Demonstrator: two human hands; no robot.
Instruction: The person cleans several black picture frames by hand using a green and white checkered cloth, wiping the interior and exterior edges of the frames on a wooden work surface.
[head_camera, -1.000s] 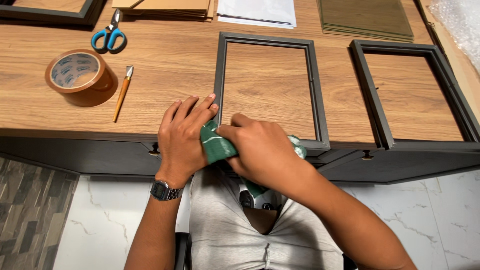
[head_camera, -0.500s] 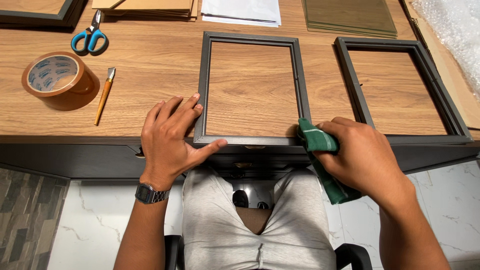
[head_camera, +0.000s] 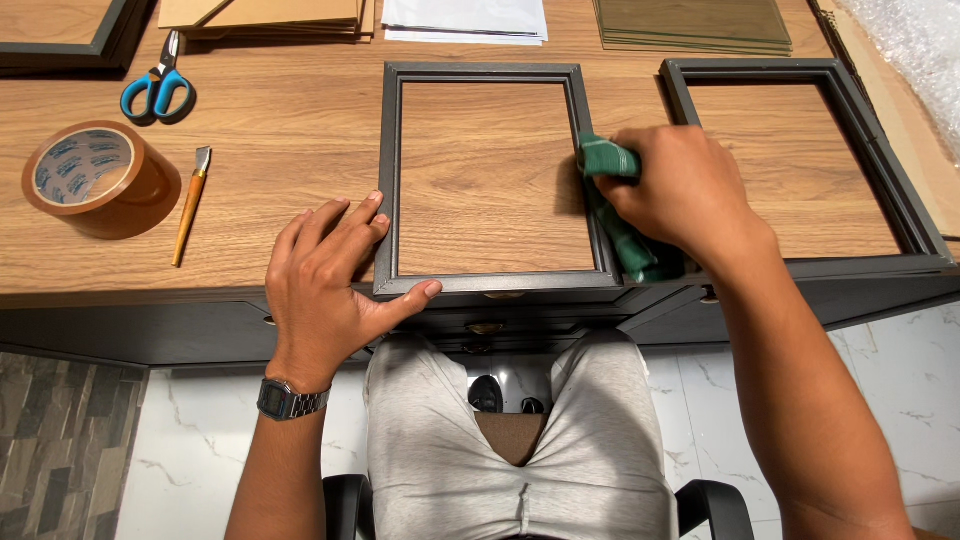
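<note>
A dark grey empty picture frame (head_camera: 388, 150) lies flat on the wooden desk in front of me. My left hand (head_camera: 325, 285) presses on its near left corner, fingers spread, thumb along the near rail. A wristwatch (head_camera: 290, 400) sits on that wrist. My right hand (head_camera: 680, 190) grips a green cloth (head_camera: 606, 160) and holds it against the frame's right rail, about halfway up. The cloth's loose end hangs down toward the desk's front edge.
A second dark frame (head_camera: 880, 150) lies to the right. At the left are a brown tape roll (head_camera: 88, 175), a small orange-handled knife (head_camera: 190, 200) and blue scissors (head_camera: 157, 90). Cardboard sheets (head_camera: 265, 15), white paper (head_camera: 465, 18) and glass panes (head_camera: 690, 25) lie at the back.
My right hand has carried the cloth from the frame's near left corner along the near rail, then up the right rail. My left hand stayed on the near left corner.
</note>
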